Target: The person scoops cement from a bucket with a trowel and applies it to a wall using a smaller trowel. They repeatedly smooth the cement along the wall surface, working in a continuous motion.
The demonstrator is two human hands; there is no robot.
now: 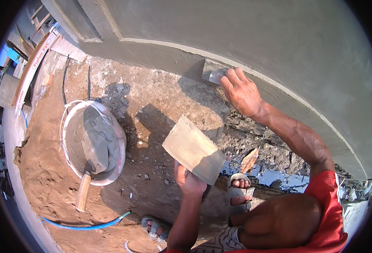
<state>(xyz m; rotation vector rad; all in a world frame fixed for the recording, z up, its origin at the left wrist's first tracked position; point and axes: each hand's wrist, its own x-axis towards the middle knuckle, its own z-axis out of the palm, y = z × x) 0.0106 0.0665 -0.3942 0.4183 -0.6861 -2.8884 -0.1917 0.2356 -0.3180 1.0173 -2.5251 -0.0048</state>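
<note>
My left hand (190, 182) is closed on a pale rectangular wooden board (193, 147), held over the ground with its flat face up. A thin grey film coats parts of the board. At the foot of the wall my right hand (240, 92) grips a small flat grey scraper (214, 76), its face against the damp plaster just below a raised ledge. The fingers partly cover that tool. To the left stands a white bucket (120, 145) holding wet grey mortar (103, 141). A trowel with a wooden handle (83, 192) rests in it, its blade smeared with mortar.
The grey plastered wall (287, 46) curves along the far and right side. Muddy rubble and a puddle (274, 176) lie at its base, with a dry leaf (249, 160). A blue hose (84, 227) crosses the ground near the bucket. A long carton (36, 65) stands far left.
</note>
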